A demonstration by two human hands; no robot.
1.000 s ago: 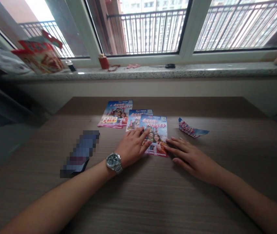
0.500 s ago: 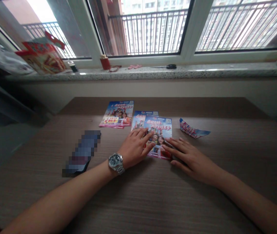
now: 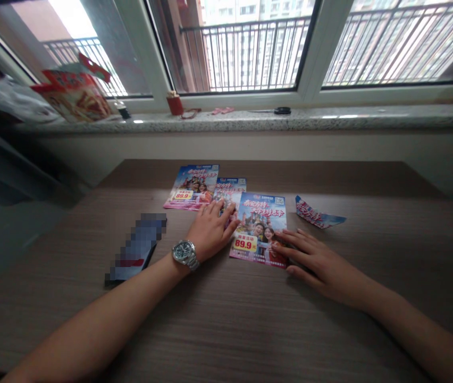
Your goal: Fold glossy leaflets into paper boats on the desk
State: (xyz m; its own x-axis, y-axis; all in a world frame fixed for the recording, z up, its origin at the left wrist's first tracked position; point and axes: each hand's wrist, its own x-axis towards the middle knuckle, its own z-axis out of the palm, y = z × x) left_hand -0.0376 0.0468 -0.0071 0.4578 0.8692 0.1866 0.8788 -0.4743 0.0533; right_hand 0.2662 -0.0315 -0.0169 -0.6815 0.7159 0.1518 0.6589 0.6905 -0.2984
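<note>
My left hand (image 3: 211,227), with a silver watch (image 3: 185,254) at the wrist, lies with fingers spread on a partly covered flyer (image 3: 229,187). Its thumb reaches the left edge of a second colourful flyer (image 3: 256,223), which lies flat and nearly uncovered in front of me. On that flyer's right edge rest the fingertips of my right hand (image 3: 316,261), fingers stretched out. Further left, a small stack of the same flyers (image 3: 194,183) lies beside the covered one. To the right sits a folded paper piece (image 3: 317,214) with matching print.
A phone (image 3: 136,247), blurred out, lies on the wooden table (image 3: 218,330) left of my forearm. Along the granite sill (image 3: 234,122) stand a red food bag (image 3: 75,96), a small red container (image 3: 174,103), pink items (image 3: 222,110) and black-handled scissors (image 3: 282,110).
My left hand has moved left, taking the lower flyer out from under the front one toward the stack. The front flyer's price label now shows. My right hand has shifted slightly right.
</note>
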